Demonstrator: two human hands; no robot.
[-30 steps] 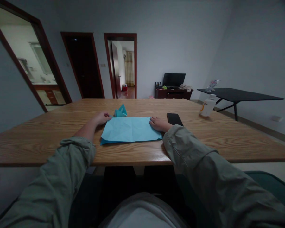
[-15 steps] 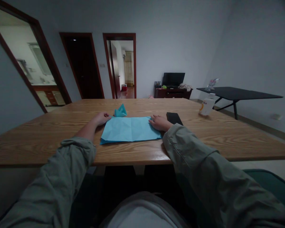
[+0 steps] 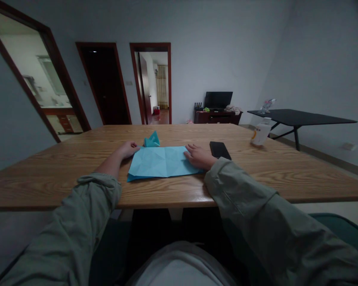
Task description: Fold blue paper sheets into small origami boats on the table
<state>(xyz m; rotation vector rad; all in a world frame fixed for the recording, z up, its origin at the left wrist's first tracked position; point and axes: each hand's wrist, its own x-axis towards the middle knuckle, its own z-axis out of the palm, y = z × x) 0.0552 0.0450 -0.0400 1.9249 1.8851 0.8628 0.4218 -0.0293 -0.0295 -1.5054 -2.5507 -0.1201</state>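
A creased light blue sheet of paper (image 3: 161,161) lies flat on the wooden table (image 3: 179,186) in front of me. My left hand (image 3: 128,149) rests at the sheet's far left corner, its fingers curled on the paper's edge. My right hand (image 3: 198,155) lies flat on the sheet's right side with the fingers stretched out. A small folded blue paper figure (image 3: 152,140) stands just beyond the sheet, near my left hand.
A black phone (image 3: 220,150) lies right of my right hand. A white bottle (image 3: 260,133) stands further right on the table. Behind are a black side table (image 3: 301,117), a TV stand (image 3: 217,116) and open doorways.
My right hand has slid a little leftwards onto the sheet, covering more of its right side. My left hand has stayed at the far left corner.
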